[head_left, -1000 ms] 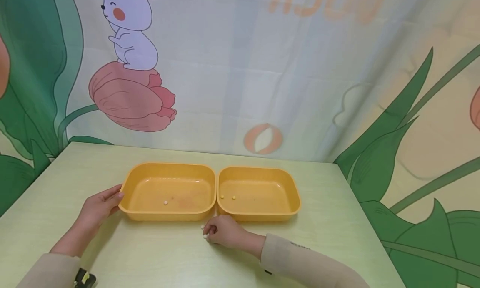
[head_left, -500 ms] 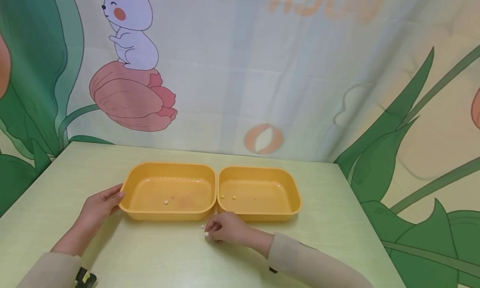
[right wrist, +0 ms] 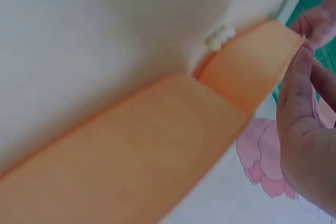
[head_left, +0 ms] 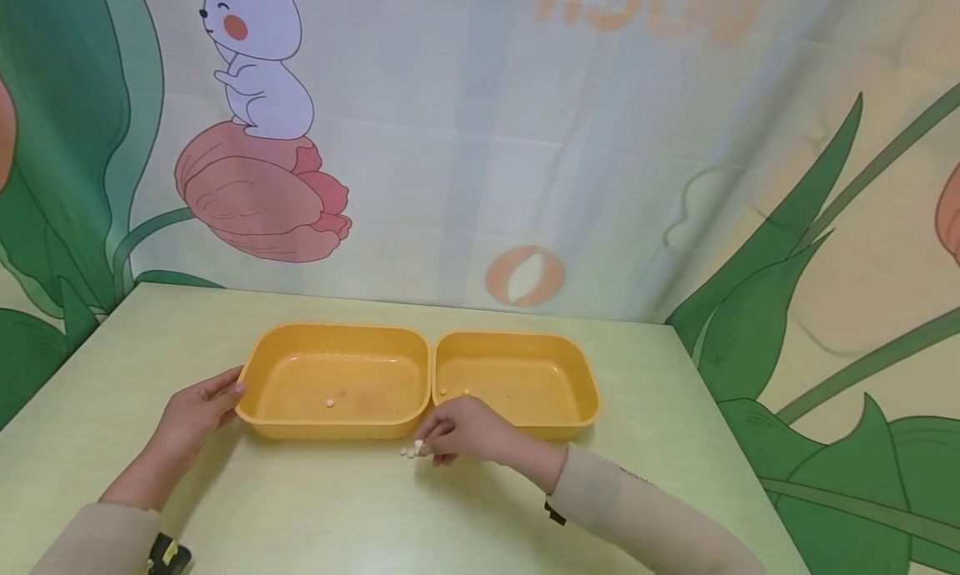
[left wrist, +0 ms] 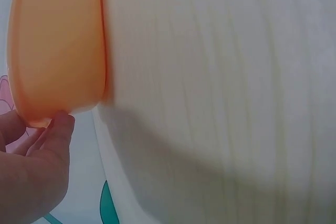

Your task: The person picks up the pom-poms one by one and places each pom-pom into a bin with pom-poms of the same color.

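Two yellow-orange plastic trays stand side by side in the head view. My left hand (head_left: pixel 198 412) grips the outer end of the left tray (head_left: pixel 330 432), thumb and fingers at its rim; the left wrist view shows this close up. In front of where the trays meet is my right hand (head_left: pixel 468 432), its fingertips pinching a small whitish round piece (head_left: pixel 418 446). Just left of those fingertips, small pale pieces (head_left: pixel 406 452) lie on the table. One white piece (head_left: pixel 330 402) lies in the left tray. Two yellowish pieces (head_left: pixel 443 392) lie in the right tray (head_left: pixel 558 432), partly behind my right hand.
The trays rest on a pale green-yellow table (head_left: pixel 300 508). Behind it hangs a printed cloth (head_left: pixel 420 142) with a rabbit and flowers. A black strapped device (head_left: pixel 169 556) sits by my left sleeve.
My right hand has moved away from me, up to the right tray's front edge. More pale pieces now show clustered by its fingertips. My left hand stays on the left tray.
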Motion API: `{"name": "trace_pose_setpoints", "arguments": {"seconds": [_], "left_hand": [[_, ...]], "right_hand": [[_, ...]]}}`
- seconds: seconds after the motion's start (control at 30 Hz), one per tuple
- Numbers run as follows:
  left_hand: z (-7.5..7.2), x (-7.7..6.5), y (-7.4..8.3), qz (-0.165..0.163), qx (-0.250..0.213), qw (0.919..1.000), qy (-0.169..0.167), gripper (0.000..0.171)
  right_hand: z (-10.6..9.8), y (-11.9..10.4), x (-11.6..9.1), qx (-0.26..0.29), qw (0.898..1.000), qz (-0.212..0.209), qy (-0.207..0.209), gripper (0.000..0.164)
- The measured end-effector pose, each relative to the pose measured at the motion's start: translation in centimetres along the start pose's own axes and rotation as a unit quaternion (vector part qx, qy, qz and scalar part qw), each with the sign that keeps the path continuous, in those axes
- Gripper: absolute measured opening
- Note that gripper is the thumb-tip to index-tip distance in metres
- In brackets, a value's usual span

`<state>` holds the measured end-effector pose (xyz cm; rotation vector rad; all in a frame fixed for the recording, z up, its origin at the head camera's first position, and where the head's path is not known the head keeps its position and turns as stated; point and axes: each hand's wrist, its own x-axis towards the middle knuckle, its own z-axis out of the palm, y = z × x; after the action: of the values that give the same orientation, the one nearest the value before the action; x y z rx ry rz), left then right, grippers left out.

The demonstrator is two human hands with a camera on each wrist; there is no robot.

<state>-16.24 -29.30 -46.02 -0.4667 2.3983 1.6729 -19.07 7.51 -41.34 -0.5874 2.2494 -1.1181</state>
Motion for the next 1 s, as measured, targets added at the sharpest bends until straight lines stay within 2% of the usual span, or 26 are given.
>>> {"name": "trace_pose_setpoints", "arguments": {"seconds": [0.3,0.47,0.67,1.0], "left_hand": [[-0.1,0.2,-0.1,0.007,0.008,0.9999,-0.002,0.063],[-0.1,0.2,0.0,-0.003,0.008,1.0,0.004,0.063],[0.0,0.1,0.1,-0.007,0.003,1.0,0.007,0.063],[0.0,0.3,0.0,0.0,0.003,1.0,0.002,0.062]], "right_hand": [[-2.9,-1.6,1.1,0.034,0.999,0.011,-0.012,0.012],[-4.2,-2.0,2.5,0.036,0.999,0.012,-0.024,0.015],[-5.1,-2.6,4.2,0.03,0.999,0.008,-0.044,0.017],[-5.9,-4.9,7.6,0.001,0.996,-0.006,-0.084,0.019]]}}
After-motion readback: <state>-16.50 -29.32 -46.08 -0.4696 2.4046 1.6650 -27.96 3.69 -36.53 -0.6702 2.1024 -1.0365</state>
